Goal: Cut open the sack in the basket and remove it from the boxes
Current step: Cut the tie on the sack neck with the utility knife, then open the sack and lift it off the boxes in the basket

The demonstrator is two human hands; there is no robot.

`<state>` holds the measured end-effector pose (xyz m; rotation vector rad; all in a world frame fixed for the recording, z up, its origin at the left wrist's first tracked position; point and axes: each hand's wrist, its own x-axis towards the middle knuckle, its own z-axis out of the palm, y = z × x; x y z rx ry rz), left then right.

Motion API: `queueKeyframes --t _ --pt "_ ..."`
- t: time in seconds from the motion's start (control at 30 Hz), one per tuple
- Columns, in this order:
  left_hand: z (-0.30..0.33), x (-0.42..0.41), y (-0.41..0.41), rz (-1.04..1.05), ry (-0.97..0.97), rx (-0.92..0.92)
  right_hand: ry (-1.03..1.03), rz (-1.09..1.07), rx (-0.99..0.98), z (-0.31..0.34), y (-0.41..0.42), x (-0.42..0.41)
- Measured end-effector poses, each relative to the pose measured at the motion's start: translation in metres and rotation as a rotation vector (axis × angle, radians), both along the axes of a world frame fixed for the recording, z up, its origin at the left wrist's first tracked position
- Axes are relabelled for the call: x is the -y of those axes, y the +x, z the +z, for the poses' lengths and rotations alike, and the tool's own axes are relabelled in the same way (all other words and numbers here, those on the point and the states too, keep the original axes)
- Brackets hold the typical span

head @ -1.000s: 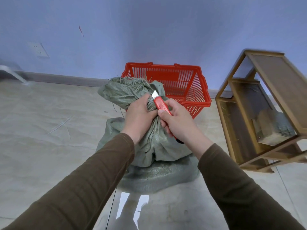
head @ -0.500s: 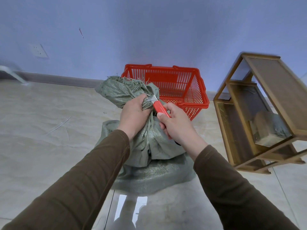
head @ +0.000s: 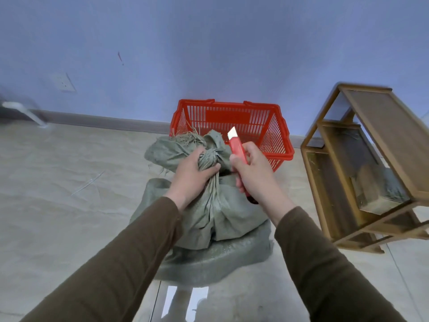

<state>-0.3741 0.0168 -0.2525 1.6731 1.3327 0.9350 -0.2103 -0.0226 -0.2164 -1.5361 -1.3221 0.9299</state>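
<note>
A grey-green woven sack (head: 220, 217) stands on the tiled floor in front of a red plastic basket (head: 274, 126), not inside it. Its neck is bunched and tied, with frayed fibres spilling out at the top. My left hand (head: 193, 173) is clenched around that neck just below the knot. My right hand (head: 253, 175) holds a red utility knife (head: 236, 147) upright, its short white blade pointing up and away, a little to the right of the knot and clear of the fabric. Whatever the sack holds is hidden.
A wooden shelf unit (head: 362, 173) lies tipped to the right of the basket, with a sack-wrapped block inside it. A blue wall with a socket (head: 62, 83) and a skirting board runs behind. Open tiled floor spreads to the left.
The knife blade was against the sack's neck beside my left hand; it has come away to the right and upward. The sack top has sunk lower and my left hand shifted with it.
</note>
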Motion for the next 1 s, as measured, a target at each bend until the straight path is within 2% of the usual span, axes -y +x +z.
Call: queueKeyframes --t 0.2,0.27,0.43,0.53,0.67,0.83,0.93,1.0 --pt "0.020 0.006 0.001 -0.164 -0.193 0.260 -0.086 0.048 -0.390 -0.012 -0.005 0.005" --pt "0.020 0.005 0.001 -0.185 -0.164 0.323 -0.084 0.049 -0.500 -0.013 -0.007 0.004" --pt "0.033 0.011 0.000 -0.270 0.049 0.133 -0.030 0.019 -0.451 -0.015 -0.014 0.005" --pt "0.038 0.009 -0.001 -0.252 0.055 0.199 -0.052 -0.020 -0.489 -0.014 -0.013 0.006" --pt "0.040 0.007 -0.007 -0.264 -0.009 0.297 -0.105 -0.060 -0.651 -0.011 -0.010 0.006" --pt "0.031 -0.003 -0.009 -0.041 0.035 0.359 -0.126 -0.087 -0.712 -0.008 -0.010 0.008" --pt "0.019 -0.008 -0.021 0.075 0.082 0.359 -0.090 -0.219 -0.766 -0.004 -0.004 0.007" --pt "0.008 -0.013 -0.040 0.230 0.066 0.368 -0.057 -0.296 -0.792 -0.002 0.002 0.006"
